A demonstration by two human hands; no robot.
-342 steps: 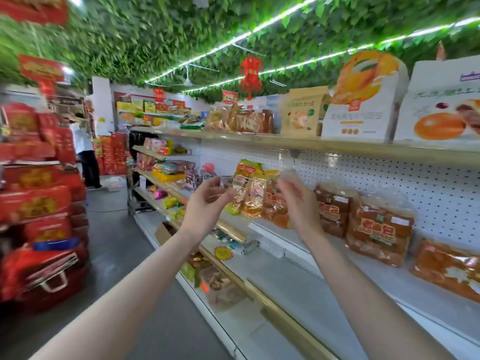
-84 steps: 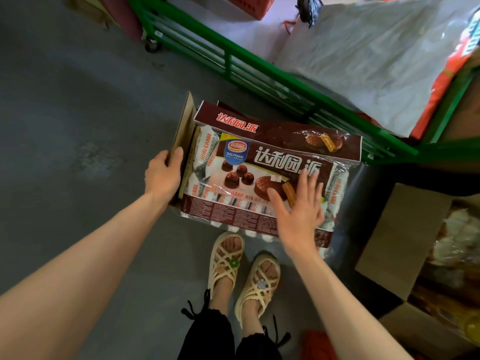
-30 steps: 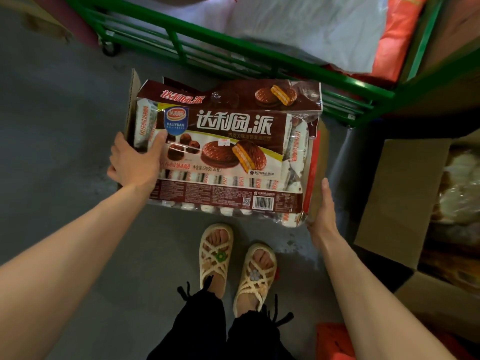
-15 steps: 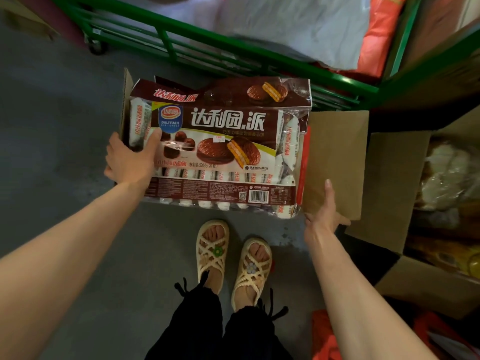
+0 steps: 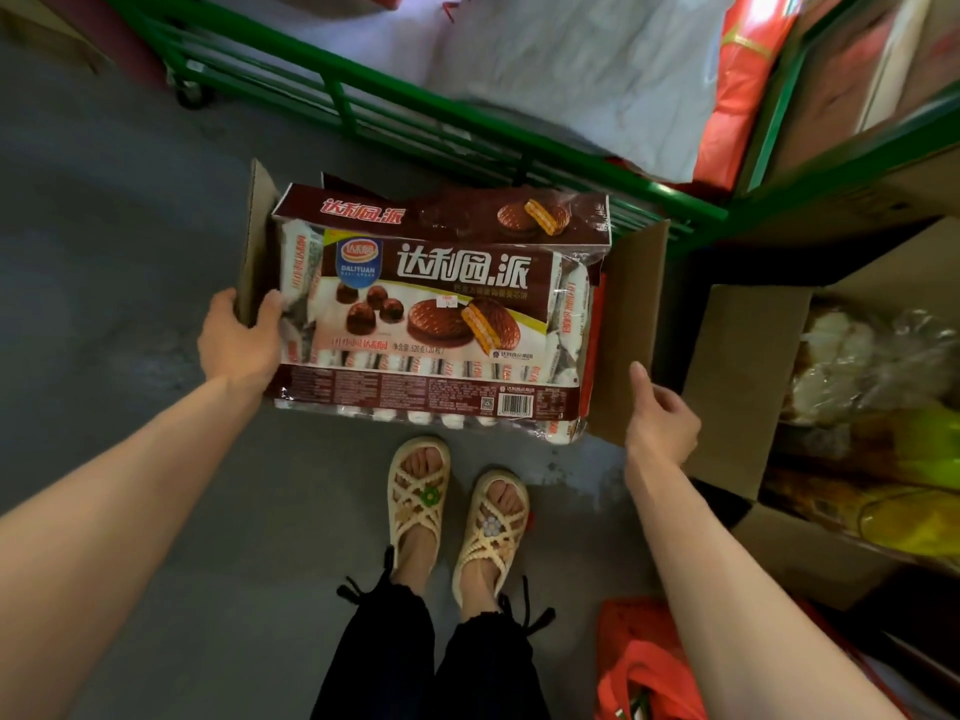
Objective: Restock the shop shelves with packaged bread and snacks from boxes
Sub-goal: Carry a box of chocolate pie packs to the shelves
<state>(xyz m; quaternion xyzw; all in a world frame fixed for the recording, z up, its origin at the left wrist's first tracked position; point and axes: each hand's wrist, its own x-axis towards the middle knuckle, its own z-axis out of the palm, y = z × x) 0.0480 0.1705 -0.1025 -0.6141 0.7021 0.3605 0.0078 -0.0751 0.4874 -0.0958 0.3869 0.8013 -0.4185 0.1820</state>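
Observation:
An open cardboard box (image 5: 635, 324) stands on the grey floor in front of my feet. A big brown pack of chocolate pies (image 5: 441, 314) lies on top of it, and a second pack of the same kind (image 5: 441, 213) shows behind it. My left hand (image 5: 239, 340) grips the box's upright left flap (image 5: 255, 236), fingers over its edge and thumb beside the pack. My right hand (image 5: 660, 413) is at the folded-out right flap, its thumb on the flap's outer edge and its fingers curled behind.
A green wheeled cart (image 5: 415, 111) holding a white plastic sheet (image 5: 571, 59) stands just behind the box. At the right is another open carton (image 5: 748, 356) with bagged bread. A red bag (image 5: 639, 667) lies by my sandalled feet (image 5: 457, 501).
My left hand has shifted from the pack's side onto the left flap. My right hand has swung the right flap outward, away from the pack.

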